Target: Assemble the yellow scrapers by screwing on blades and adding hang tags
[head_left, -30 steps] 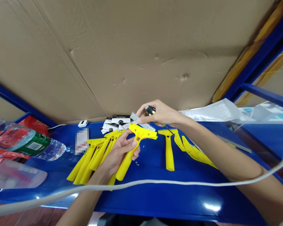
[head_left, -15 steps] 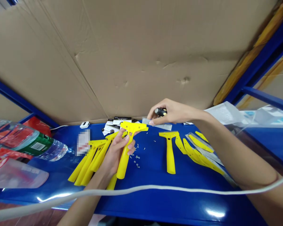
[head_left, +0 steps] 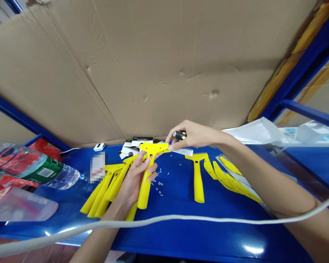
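My left hand [head_left: 138, 175] is closed around a yellow T-shaped scraper [head_left: 145, 188], its head up and its handle pointing toward me. At the right end of that head, the fingertips of my right hand [head_left: 185, 135] pinch a thin pale blade [head_left: 183, 151]. A black screwdriver handle [head_left: 178, 135] with a yellow band is tucked in the same hand; its shaft is hidden. Several small screws and nuts [head_left: 158, 182] lie just right of my left hand. Another yellow scraper [head_left: 199, 182] rests to the right, beside loose yellow head plates [head_left: 230, 184].
Several yellow scrapers [head_left: 101, 195] lie left of my left wrist. Black-and-white boxes [head_left: 141, 141] stand at the back by the cardboard [head_left: 153, 73]. A water bottle [head_left: 48, 170] and a clear plastic cup [head_left: 30, 204] are at left. A white cable [head_left: 181, 218] crosses in front.
My right hand has moved left with the screwdriver and the blade, up against the scraper's head. My left hand holds the scraper almost still.
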The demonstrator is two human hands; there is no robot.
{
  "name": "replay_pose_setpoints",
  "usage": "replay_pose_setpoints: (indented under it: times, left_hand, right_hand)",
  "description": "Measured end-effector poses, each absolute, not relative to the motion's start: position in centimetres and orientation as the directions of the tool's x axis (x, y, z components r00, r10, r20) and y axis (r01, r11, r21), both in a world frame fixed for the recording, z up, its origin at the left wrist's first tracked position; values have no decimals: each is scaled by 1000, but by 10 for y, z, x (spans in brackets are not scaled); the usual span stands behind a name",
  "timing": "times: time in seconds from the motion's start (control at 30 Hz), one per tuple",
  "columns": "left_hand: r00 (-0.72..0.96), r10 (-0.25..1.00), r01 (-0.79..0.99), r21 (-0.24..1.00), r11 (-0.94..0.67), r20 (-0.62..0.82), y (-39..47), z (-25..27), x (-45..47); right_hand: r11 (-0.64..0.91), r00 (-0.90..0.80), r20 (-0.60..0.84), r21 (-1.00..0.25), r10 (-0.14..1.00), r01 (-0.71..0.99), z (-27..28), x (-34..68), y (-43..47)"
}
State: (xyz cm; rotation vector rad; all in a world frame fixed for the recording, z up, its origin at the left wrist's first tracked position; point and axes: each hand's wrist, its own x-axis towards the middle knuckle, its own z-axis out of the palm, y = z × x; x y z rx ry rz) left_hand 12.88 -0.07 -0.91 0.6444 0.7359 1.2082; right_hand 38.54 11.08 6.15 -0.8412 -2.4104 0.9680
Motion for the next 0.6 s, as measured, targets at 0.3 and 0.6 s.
replay_pose_setpoints:
  times: [0.3, 0.6]
  left_hand:
    - [291, 942, -552, 775, 308, -168, 2, -8, 123]
    - [313, 935, -521, 792, 317, -168, 2, -8, 127]
  right_hand:
    - [401, -716, -7, -825, 698, 398, 59, 390, 113]
    - [326, -641, 6, -865, 768, 382, 52, 379, 115]
